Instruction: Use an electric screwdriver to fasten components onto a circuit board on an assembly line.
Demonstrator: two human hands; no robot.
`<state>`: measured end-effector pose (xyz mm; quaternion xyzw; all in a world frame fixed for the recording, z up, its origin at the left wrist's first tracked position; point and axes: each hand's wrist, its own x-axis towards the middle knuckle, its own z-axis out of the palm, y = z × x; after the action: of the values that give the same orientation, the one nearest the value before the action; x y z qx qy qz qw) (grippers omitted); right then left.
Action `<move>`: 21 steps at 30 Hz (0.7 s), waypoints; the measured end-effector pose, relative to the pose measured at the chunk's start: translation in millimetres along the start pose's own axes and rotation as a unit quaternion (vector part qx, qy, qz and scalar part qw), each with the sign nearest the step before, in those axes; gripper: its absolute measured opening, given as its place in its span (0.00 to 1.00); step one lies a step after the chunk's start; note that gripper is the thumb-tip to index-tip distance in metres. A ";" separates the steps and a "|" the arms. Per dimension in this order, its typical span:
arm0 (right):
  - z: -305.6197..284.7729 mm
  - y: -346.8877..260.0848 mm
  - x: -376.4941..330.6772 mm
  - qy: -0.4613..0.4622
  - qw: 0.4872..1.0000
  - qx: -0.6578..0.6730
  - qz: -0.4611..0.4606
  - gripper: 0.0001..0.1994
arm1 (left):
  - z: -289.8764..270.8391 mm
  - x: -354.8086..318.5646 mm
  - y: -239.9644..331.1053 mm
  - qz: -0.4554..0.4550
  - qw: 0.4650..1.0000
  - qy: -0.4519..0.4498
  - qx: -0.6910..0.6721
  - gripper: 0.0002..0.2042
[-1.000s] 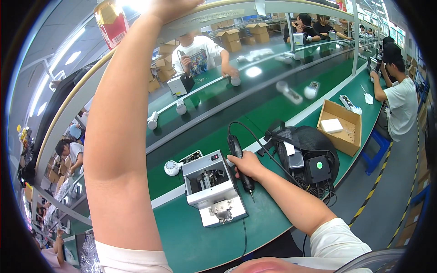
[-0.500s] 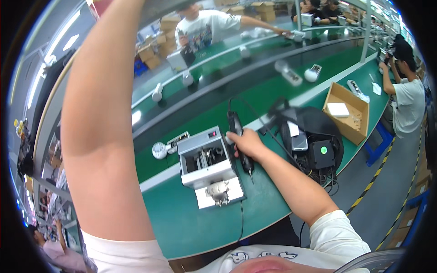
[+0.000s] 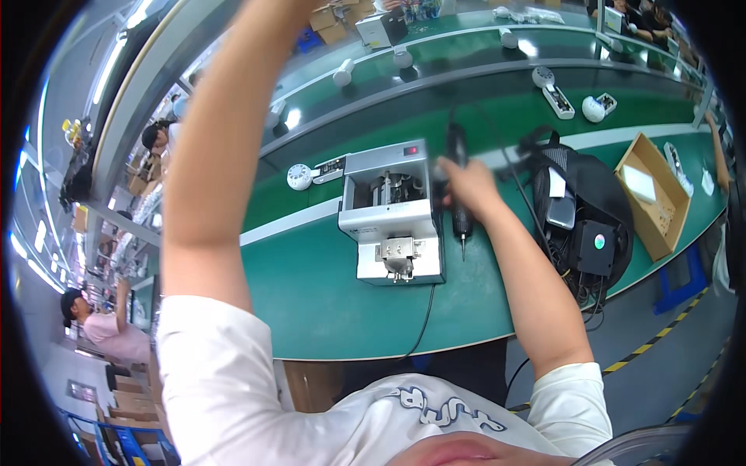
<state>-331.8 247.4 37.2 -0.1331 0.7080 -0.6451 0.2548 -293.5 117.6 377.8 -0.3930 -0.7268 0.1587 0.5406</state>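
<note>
My right hand point(image 3: 472, 188) is wrapped round a black electric screwdriver point(image 3: 458, 155), its thin bit pointing down toward the bench. Just left of it stands a grey and white screw feeder machine point(image 3: 388, 215) with an open top bay and a small metal outlet block point(image 3: 399, 254) at its front. My left arm stretches up past the top edge, so its hand is out of sight. Behind the feeder, a white round-headed device point(image 3: 299, 177) lies with its narrow body exposing a circuit board.
Right of the screwdriver lie a black backpack point(image 3: 571, 167), a phone point(image 3: 561, 211) and a black box point(image 3: 594, 247) with cables. Beyond them is a cardboard tray point(image 3: 660, 231). Along the green conveyor point(image 3: 497, 116) are more white devices point(image 3: 597, 109). A cable point(image 3: 427, 322) hangs over the bench's front edge.
The head view has shifted, so the bench sits higher and further right in the picture. My right hand still grips the screwdriver beside the feeder; my left arm stays raised.
</note>
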 end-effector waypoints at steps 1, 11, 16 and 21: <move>0.3 2.0 0.0 0.004 1.000 -0.010 0.000 0.23 | -2.6 -48.0 18.2 0.011 1.000 -0.015 -0.007 0.12; 7.5 -3.3 -8.0 0.001 0.999 -0.047 -0.007 0.23 | -75.4 -472.6 131.9 -0.691 0.678 -0.184 0.169 0.32; 7.6 -9.0 -14.6 0.038 0.996 -0.066 -0.049 0.23 | -75.3 -465.2 136.6 -0.737 0.664 -0.097 0.082 0.32; 13.3 -10.0 -10.2 0.050 0.994 -0.084 -0.055 0.22 | -78.3 -440.2 144.4 -0.558 0.819 0.005 0.133 0.29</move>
<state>-317.5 240.1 48.4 -0.1605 0.7629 -0.6024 0.1714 -117.6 -132.1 20.7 0.1546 -0.7907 -0.0764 0.5874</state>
